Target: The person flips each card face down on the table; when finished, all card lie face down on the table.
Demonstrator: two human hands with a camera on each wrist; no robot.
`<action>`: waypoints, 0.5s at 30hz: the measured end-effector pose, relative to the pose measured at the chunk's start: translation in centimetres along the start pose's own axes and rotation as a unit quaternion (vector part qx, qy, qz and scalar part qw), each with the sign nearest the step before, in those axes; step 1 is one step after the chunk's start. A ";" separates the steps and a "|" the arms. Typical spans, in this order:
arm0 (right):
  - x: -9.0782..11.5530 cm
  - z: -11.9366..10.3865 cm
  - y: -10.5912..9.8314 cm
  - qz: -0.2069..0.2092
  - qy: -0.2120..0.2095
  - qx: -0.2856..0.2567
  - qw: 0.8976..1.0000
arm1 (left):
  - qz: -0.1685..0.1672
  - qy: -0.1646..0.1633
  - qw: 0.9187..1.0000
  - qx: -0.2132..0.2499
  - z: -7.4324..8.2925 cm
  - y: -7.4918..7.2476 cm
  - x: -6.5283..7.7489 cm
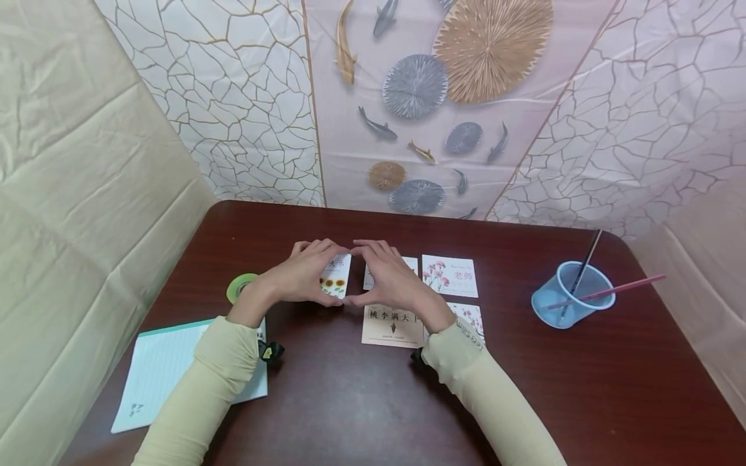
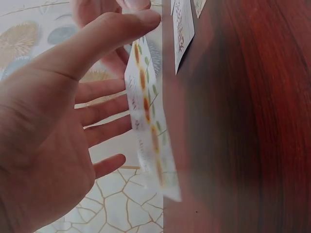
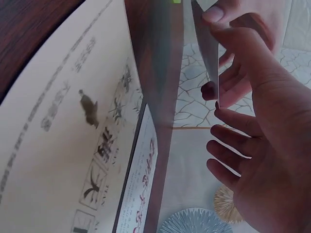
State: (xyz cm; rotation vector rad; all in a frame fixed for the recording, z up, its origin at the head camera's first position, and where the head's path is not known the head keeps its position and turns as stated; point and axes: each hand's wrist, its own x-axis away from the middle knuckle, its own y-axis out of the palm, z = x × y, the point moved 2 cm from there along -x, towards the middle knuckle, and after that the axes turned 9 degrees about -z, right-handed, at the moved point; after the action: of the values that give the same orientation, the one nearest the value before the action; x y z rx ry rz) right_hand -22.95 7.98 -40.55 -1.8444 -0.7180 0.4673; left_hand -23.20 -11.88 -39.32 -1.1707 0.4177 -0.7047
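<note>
Both hands hold a white card with sunflowers (image 1: 335, 283) raised off the table, its black lettering showing near the top. My left hand (image 1: 300, 275) grips the card, thumb at the lower edge and fingers at the upper edge. From the other side my right hand (image 1: 392, 278) meets it, thumb and index fingertip at the card's edges near the left fingertips. Edge-on, the card (image 3: 210, 48) appears thin in the right wrist view. Under and beside the right hand lie a beige card (image 1: 393, 329) and a partly hidden white card (image 1: 411, 264).
A pink-flower card (image 1: 457, 277) and another flowered card (image 1: 469, 316) lie right of the hands. Farther right, a light-blue mesh cup (image 1: 548, 304) holds two thin sticks. Green tape (image 1: 237, 285) and a lined notepad (image 1: 166, 362) lie at the left.
</note>
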 end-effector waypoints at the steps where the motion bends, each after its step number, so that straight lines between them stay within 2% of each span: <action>1: 0.0 0.0 0.0 0.001 0.000 -0.002 1.000 | 0.003 -0.001 1.000 -0.003 0.0 0.0 0.0; 6: 0.0 0.1 0.1 -0.002 0.011 -0.007 1.000 | 0.012 -0.009 1.000 0.016 -0.3 -0.5 0.5; 9: -0.1 0.1 0.3 -0.007 0.013 -0.006 1.000 | 0.022 0.006 0.997 0.073 -0.4 -1.0 1.0; 12: -0.2 0.0 0.5 -0.008 0.010 -0.010 1.000 | 0.039 0.027 0.989 0.140 -0.6 -1.8 1.7; 15: -0.3 0.0 0.7 -0.009 0.011 -0.011 1.000 | 0.054 0.046 0.977 0.202 -0.7 -2.4 2.3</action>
State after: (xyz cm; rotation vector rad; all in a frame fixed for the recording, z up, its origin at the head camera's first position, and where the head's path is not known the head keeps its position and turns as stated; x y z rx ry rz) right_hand -22.97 7.59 -41.18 -1.8594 -0.7265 0.4293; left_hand -22.62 -14.46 -37.20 -0.7291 0.3893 -0.7108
